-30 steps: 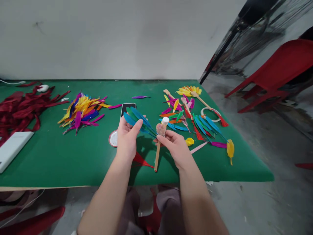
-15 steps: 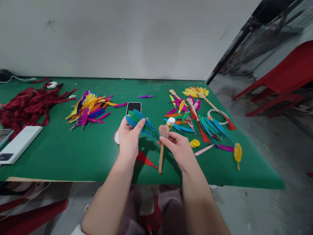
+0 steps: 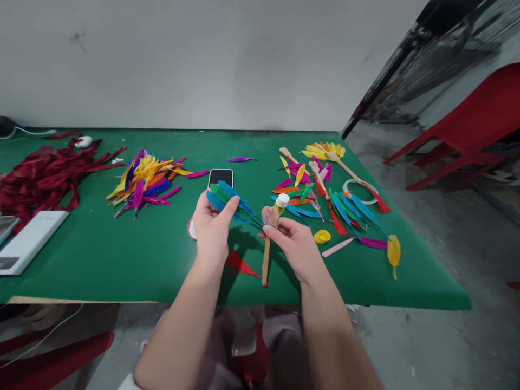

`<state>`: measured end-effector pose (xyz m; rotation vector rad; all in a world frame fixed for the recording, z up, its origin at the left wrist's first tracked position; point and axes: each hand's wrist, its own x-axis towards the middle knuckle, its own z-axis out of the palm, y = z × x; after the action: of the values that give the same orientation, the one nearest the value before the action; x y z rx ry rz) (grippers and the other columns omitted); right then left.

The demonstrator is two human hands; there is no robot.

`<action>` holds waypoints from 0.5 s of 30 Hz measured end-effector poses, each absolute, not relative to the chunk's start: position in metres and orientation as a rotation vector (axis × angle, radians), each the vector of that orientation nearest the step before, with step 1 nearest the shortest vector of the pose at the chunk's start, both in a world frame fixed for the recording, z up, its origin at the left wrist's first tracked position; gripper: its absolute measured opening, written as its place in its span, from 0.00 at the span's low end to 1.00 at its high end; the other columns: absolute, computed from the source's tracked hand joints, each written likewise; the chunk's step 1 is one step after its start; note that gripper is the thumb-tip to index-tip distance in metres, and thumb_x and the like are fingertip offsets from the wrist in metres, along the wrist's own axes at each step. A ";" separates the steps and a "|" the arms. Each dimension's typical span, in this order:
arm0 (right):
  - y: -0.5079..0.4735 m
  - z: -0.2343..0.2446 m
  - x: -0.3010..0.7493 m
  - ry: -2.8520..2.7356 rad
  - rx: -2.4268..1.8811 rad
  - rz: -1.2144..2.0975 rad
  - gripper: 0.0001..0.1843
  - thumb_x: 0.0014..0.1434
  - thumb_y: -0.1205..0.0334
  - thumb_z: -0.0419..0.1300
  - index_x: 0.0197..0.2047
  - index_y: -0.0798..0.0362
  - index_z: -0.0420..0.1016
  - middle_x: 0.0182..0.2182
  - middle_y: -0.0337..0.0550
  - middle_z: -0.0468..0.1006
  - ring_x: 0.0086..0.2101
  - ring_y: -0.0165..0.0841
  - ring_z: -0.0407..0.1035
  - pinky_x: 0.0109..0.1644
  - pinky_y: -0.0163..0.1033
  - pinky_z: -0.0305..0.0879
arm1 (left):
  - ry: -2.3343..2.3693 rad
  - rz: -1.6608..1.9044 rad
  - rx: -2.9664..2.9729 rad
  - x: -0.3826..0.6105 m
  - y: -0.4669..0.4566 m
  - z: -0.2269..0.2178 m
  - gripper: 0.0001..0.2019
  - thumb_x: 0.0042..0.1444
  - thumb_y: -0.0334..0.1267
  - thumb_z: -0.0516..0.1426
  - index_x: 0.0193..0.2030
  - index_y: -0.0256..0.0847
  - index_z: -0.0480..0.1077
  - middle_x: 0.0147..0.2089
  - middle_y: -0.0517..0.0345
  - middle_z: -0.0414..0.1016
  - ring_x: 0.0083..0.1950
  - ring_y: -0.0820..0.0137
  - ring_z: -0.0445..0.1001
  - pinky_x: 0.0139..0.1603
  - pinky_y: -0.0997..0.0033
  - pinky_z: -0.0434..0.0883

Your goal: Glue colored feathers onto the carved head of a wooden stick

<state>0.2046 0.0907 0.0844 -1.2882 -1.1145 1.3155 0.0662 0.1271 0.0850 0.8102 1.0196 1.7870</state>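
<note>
My left hand (image 3: pixel 213 222) is closed around a small bunch of blue and green feathers (image 3: pixel 229 199), thumb on top, their quills pointing right. At the quill tips, my right hand (image 3: pixel 293 238) is closed in a pinch. Just behind those fingers is a wooden stick handle (image 3: pixel 266 262) with a rounded, pale pinkish head (image 3: pixel 270 216); whether the fingers also grip it I cannot tell. A red tassel (image 3: pixel 240 264) hangs off the handle's lower end and lies on the table. Right behind the head stands a small bottle with a white cap (image 3: pixel 282 200).
On the green table (image 3: pixel 122 260) lie a multicoloured feather pile (image 3: pixel 146 181), dark red ribbons (image 3: pixel 40 173), a phone (image 3: pixel 221 176) and a white box (image 3: pixel 34 241). To the right are loose feathers (image 3: pixel 361 211), a yellow feather fan (image 3: pixel 325 150), a white ring (image 3: pixel 349 187) and a yellow cup-like piece (image 3: pixel 322 236).
The view has shifted very slightly. Both hands keep the same hold on the feathers beside the wooden handle.
</note>
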 end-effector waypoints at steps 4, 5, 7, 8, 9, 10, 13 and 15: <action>0.092 0.084 0.205 -1.114 -1.278 1.345 0.10 0.47 0.58 0.63 0.34 0.52 0.75 0.28 0.36 0.76 0.31 0.34 0.73 0.41 0.39 0.70 | 0.980 1.777 0.802 0.066 0.128 0.084 0.16 0.40 0.35 0.65 0.39 0.41 0.70 0.31 0.63 0.70 0.31 0.79 0.69 0.34 0.79 0.68; 0.091 0.084 0.205 -1.112 -1.278 1.351 0.10 0.47 0.58 0.63 0.34 0.52 0.75 0.28 0.36 0.76 0.31 0.34 0.73 0.41 0.39 0.70 | 0.968 1.765 0.803 0.066 0.128 0.084 0.17 0.41 0.35 0.65 0.40 0.42 0.70 0.32 0.63 0.70 0.32 0.78 0.69 0.36 0.78 0.69; 0.091 0.085 0.205 -1.104 -1.277 1.353 0.10 0.46 0.57 0.64 0.34 0.52 0.75 0.28 0.36 0.76 0.31 0.33 0.73 0.41 0.39 0.69 | 0.956 1.734 0.809 0.066 0.128 0.084 0.19 0.41 0.36 0.65 0.42 0.43 0.69 0.34 0.62 0.71 0.33 0.77 0.70 0.38 0.74 0.70; 0.091 0.085 0.205 -1.104 -1.277 1.353 0.10 0.46 0.57 0.64 0.33 0.52 0.75 0.27 0.36 0.76 0.31 0.33 0.73 0.41 0.39 0.69 | 0.959 1.721 0.812 0.066 0.127 0.083 0.20 0.41 0.36 0.65 0.43 0.44 0.69 0.34 0.62 0.71 0.34 0.76 0.70 0.39 0.73 0.70; 0.090 0.085 0.205 -1.106 -1.278 1.350 0.10 0.46 0.57 0.64 0.33 0.52 0.75 0.27 0.35 0.76 0.31 0.33 0.73 0.41 0.39 0.69 | 0.968 1.714 0.815 0.065 0.127 0.083 0.20 0.41 0.37 0.65 0.44 0.44 0.69 0.35 0.61 0.71 0.34 0.76 0.70 0.40 0.73 0.70; 0.090 0.085 0.206 -1.108 -1.281 1.346 0.10 0.46 0.57 0.64 0.33 0.52 0.75 0.26 0.35 0.76 0.30 0.33 0.73 0.41 0.39 0.69 | 0.981 1.712 0.817 0.065 0.127 0.083 0.21 0.40 0.37 0.65 0.44 0.44 0.69 0.35 0.61 0.71 0.34 0.76 0.70 0.40 0.73 0.70; 0.090 0.085 0.206 -1.123 -1.290 1.335 0.10 0.46 0.57 0.64 0.31 0.53 0.75 0.25 0.36 0.76 0.30 0.34 0.73 0.40 0.39 0.69 | 1.012 1.725 0.816 0.065 0.126 0.083 0.20 0.39 0.37 0.66 0.42 0.43 0.70 0.35 0.61 0.72 0.33 0.76 0.70 0.38 0.75 0.69; 0.090 0.084 0.206 -1.127 -1.293 1.330 0.10 0.45 0.57 0.64 0.31 0.53 0.75 0.25 0.36 0.76 0.30 0.35 0.73 0.39 0.40 0.69 | 1.024 1.732 0.810 0.065 0.126 0.084 0.19 0.39 0.37 0.66 0.41 0.43 0.71 0.34 0.62 0.72 0.32 0.77 0.69 0.37 0.76 0.69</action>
<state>0.2058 0.0905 0.0844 -1.2934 -1.1270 1.3302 0.0653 0.1264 0.0841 0.8097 1.0237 1.7315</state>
